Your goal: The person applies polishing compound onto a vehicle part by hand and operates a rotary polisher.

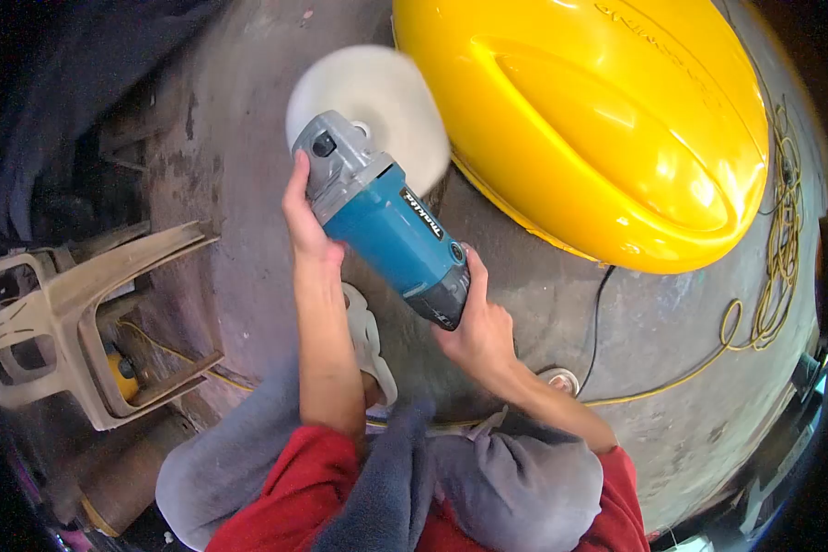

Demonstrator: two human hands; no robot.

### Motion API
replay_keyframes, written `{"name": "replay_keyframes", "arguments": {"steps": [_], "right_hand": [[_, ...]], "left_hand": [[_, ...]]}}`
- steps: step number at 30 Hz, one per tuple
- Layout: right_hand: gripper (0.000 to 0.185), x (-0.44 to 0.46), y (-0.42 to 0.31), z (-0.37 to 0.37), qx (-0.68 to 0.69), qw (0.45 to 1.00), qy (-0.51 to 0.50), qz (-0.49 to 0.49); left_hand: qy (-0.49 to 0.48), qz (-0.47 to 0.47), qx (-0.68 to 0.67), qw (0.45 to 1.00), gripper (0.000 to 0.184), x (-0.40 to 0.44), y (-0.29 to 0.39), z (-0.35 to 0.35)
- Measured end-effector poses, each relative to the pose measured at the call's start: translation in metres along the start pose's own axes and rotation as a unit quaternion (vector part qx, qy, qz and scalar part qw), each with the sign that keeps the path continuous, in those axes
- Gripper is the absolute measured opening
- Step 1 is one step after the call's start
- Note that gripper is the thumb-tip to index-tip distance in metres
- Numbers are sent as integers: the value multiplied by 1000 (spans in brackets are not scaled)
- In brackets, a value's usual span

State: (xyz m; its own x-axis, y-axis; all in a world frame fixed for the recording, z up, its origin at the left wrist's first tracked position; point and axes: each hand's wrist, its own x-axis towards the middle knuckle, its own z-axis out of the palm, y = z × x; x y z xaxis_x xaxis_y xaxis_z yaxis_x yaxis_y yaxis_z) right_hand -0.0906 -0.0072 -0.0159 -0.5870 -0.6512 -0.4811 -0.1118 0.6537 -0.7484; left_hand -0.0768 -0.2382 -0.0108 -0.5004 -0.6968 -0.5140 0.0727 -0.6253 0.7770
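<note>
Both my hands hold a teal, grey and black angle grinder point(384, 230) marked "makita". My left hand point(308, 212) grips it near the grey metal head, with the thumb up along the side and the other fingers hidden underneath. Around the black rear end of the body, my right hand point(478, 322) is closed. A large whitish buffing pad point(386, 101) sits on the head, its edge blurred. The pad's right edge lies against or just beside a glossy yellow moulded shell point(607, 129); I cannot tell whether they touch.
A beige plastic chair point(64, 322) lies at the left, with something yellow behind it. On the right, a coiled yellow cord point(782, 258) runs along the grey floor point(699, 368). A black cable point(596, 322) passes near my right forearm.
</note>
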Motion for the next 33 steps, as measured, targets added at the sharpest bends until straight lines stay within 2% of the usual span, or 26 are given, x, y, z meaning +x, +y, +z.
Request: {"name": "replay_keyframes", "arguments": {"steps": [4, 6, 7, 9, 13, 16, 18, 20, 23, 25, 27, 33], "right_hand": [[102, 8, -20, -11, 31, 999, 5, 17], [107, 16, -34, -16, 52, 995, 61, -58], [107, 20, -43, -20, 53, 995, 64, -55], [108, 30, -61, -27, 105, 993, 54, -31], [107, 50, -65, -13, 118, 988, 82, -57], [106, 64, -67, -7, 96, 992, 64, -49], [109, 73, -73, -8, 107, 994, -11, 13], [110, 81, -75, -3, 113, 993, -16, 13], [110, 89, -81, -5, 125, 992, -21, 12], [110, 93, -83, -3, 135, 991, -24, 12], [107, 97, -80, 1, 145, 988, 31, -46], [110, 88, -94, -17, 221, 971, 60, -72]], "left_hand": [[5, 25, 14, 1000, 50, 13, 21, 21], [-46, 50, -4, 998, 46, 23, 40, 36], [-48, 47, -3, 998, 46, 28, 46, 40], [-133, 45, -29, 990, 45, 36, 57, 46], [-58, 91, -4, 994, 45, 51, 51, 54], [-51, 85, -4, 995, 47, 71, 49, 38], [-48, 79, 0, 996, 48, 80, 49, 28], [-47, 78, 1, 996, 48, 92, 50, 20], [-62, 91, 25, 994, 49, 103, 55, 18], [-58, 76, 28, 995, 43, 105, 63, 24], [-74, 83, 49, 993, 43, 106, 73, 35], [-136, 123, 134, 974, 41, 95, 104, 88]]}}
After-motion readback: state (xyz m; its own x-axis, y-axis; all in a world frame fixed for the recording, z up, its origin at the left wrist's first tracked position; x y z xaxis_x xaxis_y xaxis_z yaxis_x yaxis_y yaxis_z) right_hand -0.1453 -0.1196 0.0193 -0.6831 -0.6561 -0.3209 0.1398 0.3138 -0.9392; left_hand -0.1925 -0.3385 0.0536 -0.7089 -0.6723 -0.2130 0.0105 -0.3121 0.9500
